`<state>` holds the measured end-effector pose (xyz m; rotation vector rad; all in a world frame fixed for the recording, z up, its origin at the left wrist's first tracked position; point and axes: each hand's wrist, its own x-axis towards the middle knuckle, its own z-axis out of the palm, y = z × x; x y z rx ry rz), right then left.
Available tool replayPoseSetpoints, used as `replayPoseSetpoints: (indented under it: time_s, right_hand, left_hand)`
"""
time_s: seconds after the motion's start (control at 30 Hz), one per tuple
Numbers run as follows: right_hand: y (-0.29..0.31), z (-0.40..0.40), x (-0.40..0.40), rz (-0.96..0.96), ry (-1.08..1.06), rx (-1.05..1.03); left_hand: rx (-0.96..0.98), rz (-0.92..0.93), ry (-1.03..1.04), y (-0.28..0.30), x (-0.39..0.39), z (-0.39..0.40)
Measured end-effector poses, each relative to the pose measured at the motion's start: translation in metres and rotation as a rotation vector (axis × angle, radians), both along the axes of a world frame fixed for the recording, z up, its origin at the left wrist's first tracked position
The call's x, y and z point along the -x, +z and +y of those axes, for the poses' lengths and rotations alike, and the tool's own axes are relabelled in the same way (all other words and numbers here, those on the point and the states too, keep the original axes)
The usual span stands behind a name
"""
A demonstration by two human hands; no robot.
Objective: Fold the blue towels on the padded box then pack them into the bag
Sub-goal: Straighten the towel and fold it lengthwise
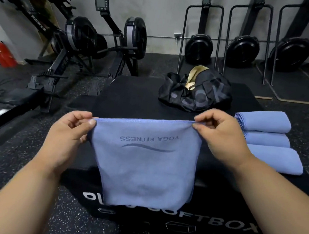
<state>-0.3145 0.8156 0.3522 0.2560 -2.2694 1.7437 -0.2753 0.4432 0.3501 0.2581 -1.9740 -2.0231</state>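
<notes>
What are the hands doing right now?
Left hand: pinching the towel by its top left corner.
Right hand: pinching the towel's top right corner.

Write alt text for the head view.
Both hands, left hand and right hand, pinch the top corners of a blue towel above a padded box. Three folded towels lie right, near a black bag.

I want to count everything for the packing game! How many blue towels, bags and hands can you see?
Blue towels: 4, the held towel plus the far folded towel, the middle folded towel and the near folded towel.
Bags: 1, the black bag.
Hands: 2, the left hand and the right hand.
Total: 7
</notes>
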Motion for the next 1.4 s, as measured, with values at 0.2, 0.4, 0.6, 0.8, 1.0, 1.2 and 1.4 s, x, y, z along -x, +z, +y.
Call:
replayPoseSetpoints:
  time_s: [0.2, 0.4, 0.6, 0.8, 1.0, 1.2, 1.4]
  right_hand:
    - [0.017, -0.042, 0.140, 0.081, -0.014, -0.216]
    - [-0.056, -0.054, 0.223, -0.143, 0.046, -0.610]
    - [-0.114, -0.030, 0.129, -0.372, 0.040, -0.256]
    - [-0.115, -0.009, 0.032, -0.368, 0.083, -0.309]
    - [-0.125, -0.012, 0.012, -0.325, 0.134, -0.497]
    - [-0.127, -0.005, 0.012, -0.260, 0.175, -0.601]
    - [-0.118, 0.010, 0.015, -0.282, 0.315, -0.582]
  left_hand:
    - [0.164, -0.020, 0.084, -0.001, 0.133, -0.034]
    - [0.556, -0.270, 0.143, -0.059, 0.192, -0.054]
    - [0.558, -0.241, 0.081, -0.093, 0.105, -0.024]
    - [0.975, -0.227, -0.152, -0.126, 0.027, 0.009]
    - [1.245, -0.395, -0.230, -0.135, 0.025, 0.011]
    - [1.263, -0.418, -0.198, -0.111, 0.036, 0.040]
    - [1.383, -0.488, -0.334, -0.124, 0.045, 0.042]
